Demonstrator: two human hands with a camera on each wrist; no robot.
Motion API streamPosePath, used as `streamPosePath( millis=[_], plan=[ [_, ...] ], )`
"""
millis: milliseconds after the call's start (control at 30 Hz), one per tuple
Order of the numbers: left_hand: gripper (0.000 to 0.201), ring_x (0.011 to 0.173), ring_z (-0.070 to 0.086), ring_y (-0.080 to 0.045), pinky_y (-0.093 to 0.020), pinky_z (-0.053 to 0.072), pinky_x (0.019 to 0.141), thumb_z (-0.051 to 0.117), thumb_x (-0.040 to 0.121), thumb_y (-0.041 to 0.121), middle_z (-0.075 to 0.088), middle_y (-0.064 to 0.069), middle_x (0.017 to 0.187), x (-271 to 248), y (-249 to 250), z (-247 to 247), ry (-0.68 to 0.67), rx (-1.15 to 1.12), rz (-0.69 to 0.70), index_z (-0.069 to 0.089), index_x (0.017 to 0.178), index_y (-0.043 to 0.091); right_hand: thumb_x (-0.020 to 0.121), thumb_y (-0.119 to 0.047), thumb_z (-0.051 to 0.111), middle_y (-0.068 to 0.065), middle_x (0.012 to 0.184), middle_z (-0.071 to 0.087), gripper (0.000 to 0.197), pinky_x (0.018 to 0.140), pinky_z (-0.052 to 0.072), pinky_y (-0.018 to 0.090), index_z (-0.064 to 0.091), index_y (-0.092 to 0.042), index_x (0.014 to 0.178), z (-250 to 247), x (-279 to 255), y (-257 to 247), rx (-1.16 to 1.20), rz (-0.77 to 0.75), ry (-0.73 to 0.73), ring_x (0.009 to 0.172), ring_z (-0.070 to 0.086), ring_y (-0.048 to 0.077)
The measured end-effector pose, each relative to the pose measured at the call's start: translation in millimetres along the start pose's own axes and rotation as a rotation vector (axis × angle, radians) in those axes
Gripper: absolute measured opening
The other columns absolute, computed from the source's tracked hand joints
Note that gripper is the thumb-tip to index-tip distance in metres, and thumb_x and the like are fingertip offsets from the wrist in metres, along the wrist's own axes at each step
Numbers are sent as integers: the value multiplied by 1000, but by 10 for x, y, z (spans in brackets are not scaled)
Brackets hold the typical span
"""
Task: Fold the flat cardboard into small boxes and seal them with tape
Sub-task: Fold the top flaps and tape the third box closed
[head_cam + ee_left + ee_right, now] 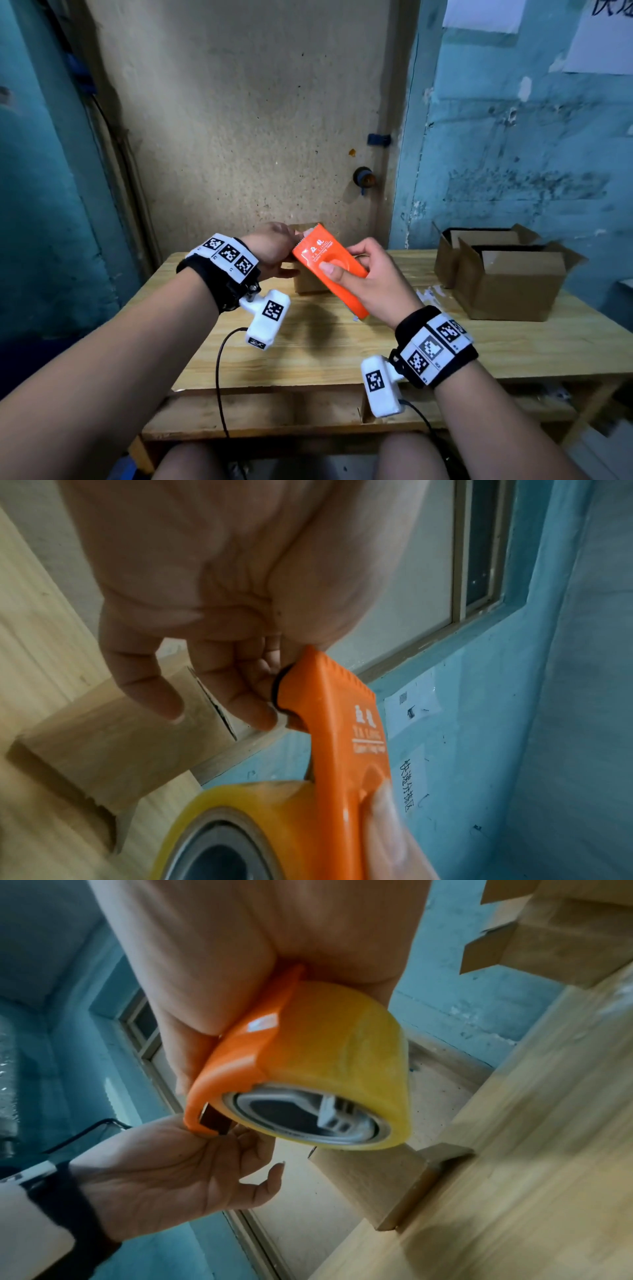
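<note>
Left fingertips (263,718) pinch at the dispenser's (330,262) toothed far end, seemingly hunting the tape's loose end, while the right hand (371,274) wraps the orange body to steady the roll (342,1053) above the small box (373,1180) waiting on the table (342,349), two open cartons (507,274) far right.

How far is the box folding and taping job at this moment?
Done: one small box stands folded on the table; whether it is taped already I cannot tell. In hand: the right hand grips the orange tape dispenser with its yellow tape roll, and the left hand pinches at its front end. Left: sealing this box. Two larger open cartons wait at the right.
</note>
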State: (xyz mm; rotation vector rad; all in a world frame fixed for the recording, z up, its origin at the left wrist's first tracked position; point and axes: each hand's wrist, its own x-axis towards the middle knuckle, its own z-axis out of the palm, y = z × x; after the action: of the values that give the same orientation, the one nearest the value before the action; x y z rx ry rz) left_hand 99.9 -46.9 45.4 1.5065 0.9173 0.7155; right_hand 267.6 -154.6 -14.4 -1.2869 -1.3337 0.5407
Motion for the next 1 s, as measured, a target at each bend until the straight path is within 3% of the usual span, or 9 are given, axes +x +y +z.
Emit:
streamPosePath(
  millis=[167, 300, 433, 567, 633, 700, 833, 933, 1000],
  plan=[
    [30, 68, 61, -15, -33, 50, 72, 56, 104, 29, 65, 1, 65, -9, 24, -99, 2, -36, 27, 58, 78, 14, 63, -66, 87, 1, 90, 78, 69, 72, 60, 43, 56, -22, 107, 20, 3, -53, 6, -25, -29, 77, 75, 16],
    [26, 87, 62, -23, -41, 51, 85, 56, 103, 32, 65, -8, 83, 20, -11, -153, 12, -88, 4, 59, 86, 12, 65, -67, 86, -1, 92, 78, 65, 75, 62, 47, 57, -24, 106, 55, -82, -38, -21, -17, -37, 79, 77, 18],
    [29, 77, 60, -17, -33, 49, 72, 53, 102, 39, 62, -3, 80, 22, -54, -197, -135, -148, -93, 58, 87, 14, 65, -66, 85, -1, 91, 78, 61, 72, 62, 53, 59, -27, 104, 45, -147, -53, -25, 1, 15, 78, 77, 21],
    [15, 73, 60, -11, -25, 47, 69, 69, 82, 29, 64, 1, 75, 6, -42, -298, -214, -129, -142, 64, 81, 15, 69, -57, 90, 0, 82, 75, 52, 66, 56, 44, 63, -26, 102, 18, -166, -80, -47, -50, 66, 70, 68, 13],
    [17, 82, 60, -14, -26, 46, 75, 75, 80, 24, 65, -3, 88, 24, -66, -349, -194, -81, -162, 64, 88, 14, 72, -49, 92, 3, 80, 73, 46, 67, 55, 42, 64, -26, 100, 25, -183, -95, -58, -80, 49, 69, 65, 12],
    [36, 96, 58, -18, -28, 44, 86, 86, 71, 31, 64, -6, 104, 50, -112, -384, -195, -52, -208, 68, 98, 16, 71, -54, 90, 3, 77, 69, 46, 67, 53, 40, 64, -28, 99, 47, -205, -105, -53, -93, 35, 68, 62, 11],
    [25, 77, 65, -12, -25, 49, 77, 76, 70, 30, 69, 0, 83, 2, -109, -349, -150, -79, -161, 68, 89, 16, 72, -64, 83, 8, 77, 67, 47, 67, 53, 45, 63, -30, 98, 88, -226, -65, -88, -70, 40, 66, 61, 15],
    [41, 87, 69, -17, -33, 49, 96, 80, 70, 34, 73, -6, 97, 2, -123, -288, -104, -91, -67, 71, 104, 13, 80, -51, 87, 7, 81, 74, 42, 67, 57, 47, 64, -23, 101, 108, -235, -68, -36, -39, 71, 73, 72, 26],
    [37, 89, 68, -19, -36, 48, 101, 79, 77, 35, 72, -8, 97, 20, -147, -245, -81, -109, -40, 72, 107, 14, 78, -43, 87, 9, 88, 79, 46, 69, 59, 46, 65, -12, 104, 131, -224, -76, 73, 6, 91, 76, 76, 28]
  ],
)
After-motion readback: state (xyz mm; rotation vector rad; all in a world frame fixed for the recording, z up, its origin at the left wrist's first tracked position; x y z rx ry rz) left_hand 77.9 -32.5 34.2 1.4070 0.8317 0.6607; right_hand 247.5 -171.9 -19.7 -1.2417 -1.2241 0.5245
